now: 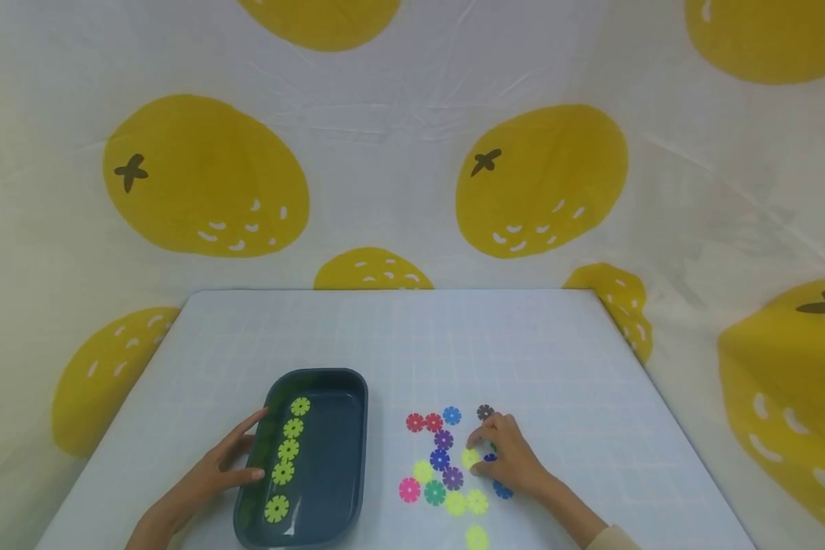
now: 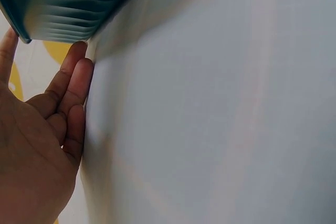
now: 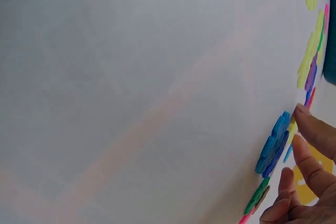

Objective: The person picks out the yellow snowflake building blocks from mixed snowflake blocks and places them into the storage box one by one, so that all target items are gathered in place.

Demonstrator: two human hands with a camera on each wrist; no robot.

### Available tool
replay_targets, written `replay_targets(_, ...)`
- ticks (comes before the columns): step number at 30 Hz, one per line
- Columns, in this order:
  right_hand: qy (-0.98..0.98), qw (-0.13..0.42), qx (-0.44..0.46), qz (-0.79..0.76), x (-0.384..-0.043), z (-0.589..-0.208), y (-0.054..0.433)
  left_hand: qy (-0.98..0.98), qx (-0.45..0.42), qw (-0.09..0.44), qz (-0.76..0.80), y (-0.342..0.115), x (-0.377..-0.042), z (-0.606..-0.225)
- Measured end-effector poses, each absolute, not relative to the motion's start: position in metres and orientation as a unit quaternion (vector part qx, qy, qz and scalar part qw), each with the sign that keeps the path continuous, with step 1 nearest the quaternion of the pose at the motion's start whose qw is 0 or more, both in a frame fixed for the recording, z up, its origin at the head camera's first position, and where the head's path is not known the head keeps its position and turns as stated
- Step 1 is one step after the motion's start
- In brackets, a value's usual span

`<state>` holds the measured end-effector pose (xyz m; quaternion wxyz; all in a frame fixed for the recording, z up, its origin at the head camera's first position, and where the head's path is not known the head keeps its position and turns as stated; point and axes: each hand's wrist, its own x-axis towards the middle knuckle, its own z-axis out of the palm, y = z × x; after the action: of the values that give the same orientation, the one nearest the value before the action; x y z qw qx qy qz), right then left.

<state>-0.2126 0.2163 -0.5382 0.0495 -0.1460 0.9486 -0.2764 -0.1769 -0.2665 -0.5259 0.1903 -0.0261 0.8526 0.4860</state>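
Note:
My left hand [image 1: 209,473] lies against the left side of a dark teal tray [image 1: 330,466]. Its thumb and forefinger touch the rim, spread apart, and the left wrist view shows the other fingers [image 2: 73,85] beside the tray's wall. Several yellow-green notched flower discs [image 1: 288,450] form a column inside the tray. To the right, my right hand [image 1: 512,458] pinches a yellow-green disc [image 1: 470,458] at table level between thumb and forefinger. Under and beside that hand are blue discs [image 1: 503,490] and a brown disc [image 1: 485,412], partly covered.
Loose discs lie between tray and right hand: red [image 1: 415,422], light blue [image 1: 451,415], purple [image 1: 453,479], dark blue [image 1: 440,459], pink [image 1: 409,490], green [image 1: 435,493] and several yellow-green [image 1: 477,502]. A white table [image 1: 399,336] meets a lemon-print cloth [image 1: 385,176] behind.

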Motion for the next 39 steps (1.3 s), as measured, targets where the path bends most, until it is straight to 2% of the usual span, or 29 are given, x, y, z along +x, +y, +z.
replay_targets(11, 0.951, 0.081, -0.143, -0.262, -0.204, -0.532, 0.207, 0.85, -0.023, 0.193, 0.49, -0.269, -0.177, -0.527)
replay_targets(25, 0.955, 0.051, -0.169, -0.24, -0.195, -0.525, 0.206, 0.855, -0.011, 0.19, 0.482, -0.271, -0.178, -0.532)
replay_targets(30, 0.946, 0.054, -0.118, -0.297, -0.193, -0.524, 0.209, 0.855, -0.013, 0.193, 0.482, -0.271, -0.179, -0.532)
replay_targets(39, 0.829, 0.149, 0.051, -0.537, -0.192, -0.515, 0.211, 0.85, -0.023, 0.203, 0.485, -0.272, -0.179, -0.532)
